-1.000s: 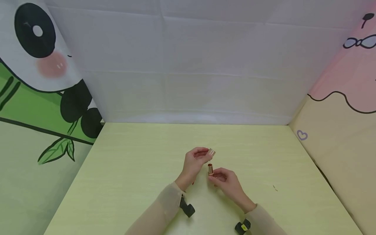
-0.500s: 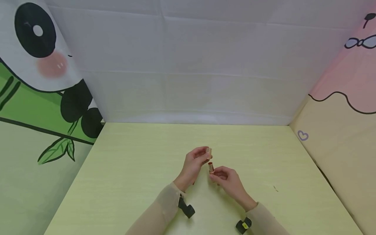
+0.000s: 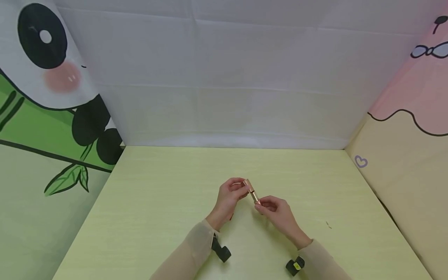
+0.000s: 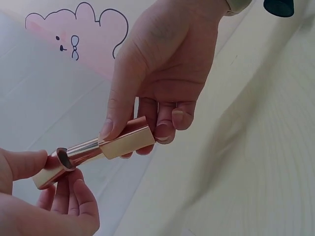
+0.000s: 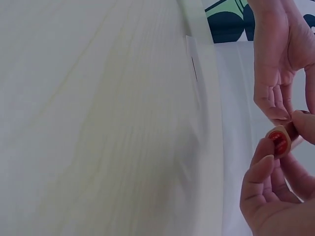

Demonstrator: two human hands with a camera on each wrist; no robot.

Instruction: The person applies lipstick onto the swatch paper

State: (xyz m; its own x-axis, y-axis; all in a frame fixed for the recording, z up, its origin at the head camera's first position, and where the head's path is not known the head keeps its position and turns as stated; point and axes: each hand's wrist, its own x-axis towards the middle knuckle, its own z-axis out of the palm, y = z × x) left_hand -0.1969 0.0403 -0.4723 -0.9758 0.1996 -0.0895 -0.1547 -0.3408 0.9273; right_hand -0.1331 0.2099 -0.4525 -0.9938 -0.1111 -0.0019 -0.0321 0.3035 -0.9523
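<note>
My left hand (image 3: 225,200) pinches the gold lipstick cap (image 4: 49,172) between thumb and fingers, its dark mouth turned toward the other hand. My right hand (image 3: 276,214) holds the lipstick (image 3: 256,198) by its square gold base (image 4: 129,140). In the right wrist view a red round label (image 5: 279,142) shows on the base's end. The shiny inner tube (image 4: 83,151) meets the cap's mouth; how deep it sits I cannot tell. The red tip is hidden. Both hands are above the pale table.
The pale wood-grain table (image 3: 168,182) spreads around the hands. A thin brown scrap (image 3: 328,224) lies on the right. A small red bit (image 3: 231,217) shows beside the left wrist. A white back wall (image 3: 227,112) and printed side panels enclose the table.
The lipstick and cap were apart, with the red tip showing; now they meet end to end in one slanted line. The right hand has shifted slightly right, and the cap has turned.
</note>
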